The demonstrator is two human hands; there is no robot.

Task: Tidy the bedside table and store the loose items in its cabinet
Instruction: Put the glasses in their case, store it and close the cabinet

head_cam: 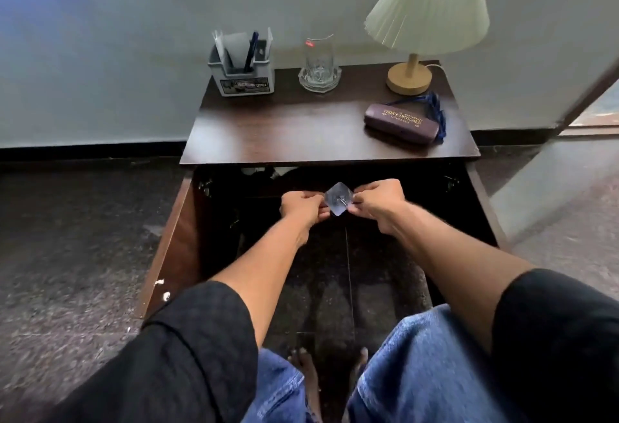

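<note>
Both hands out in front of the open cabinet, a small translucent bluish square packet (pixel 338 203) pinched between them: left hand (pixel 300 205) gripping its left corner, right hand (pixel 376 202) its right corner, fingers (pixel 321 211) of each closed tight on the thin film. Held by opposite corners, probably to stretch it flat or fold it before stowing; something small and dark visible inside, too blurred to identify. Positioned just below the front edge of the dark brown wooden tabletop (pixel 284 128), right at the mouth of the dark cabinet interior (pixel 268 185), so likely about to go inside. Both cabinet doors swung wide, the left brown wooden door (pixel 170 242) angled out toward the floor, giving clear access from a crouched or seated stance. Pale shapes just visible at the top of the opening, perhaps items already stored, though too shadowed to say. Up on the tabletop, still to be judged: a grey plastic desk organiser (pixel 242 69) with a blue pen and papers upright at the back left, a clear drinking glass (pixel 319 57) standing in a glass ashtray-like dish near the back centre, a wooden-based lamp with a pleated cream shade (pixel 427 4) at the back right, and a maroon hard spectacle case (pixel 401 123) lying near the right front, touching a blue cord or strap (pixel 438 111) behind it. Case and cord look like the loose items remaining; lamp and organiser probably meant to stay.
</note>
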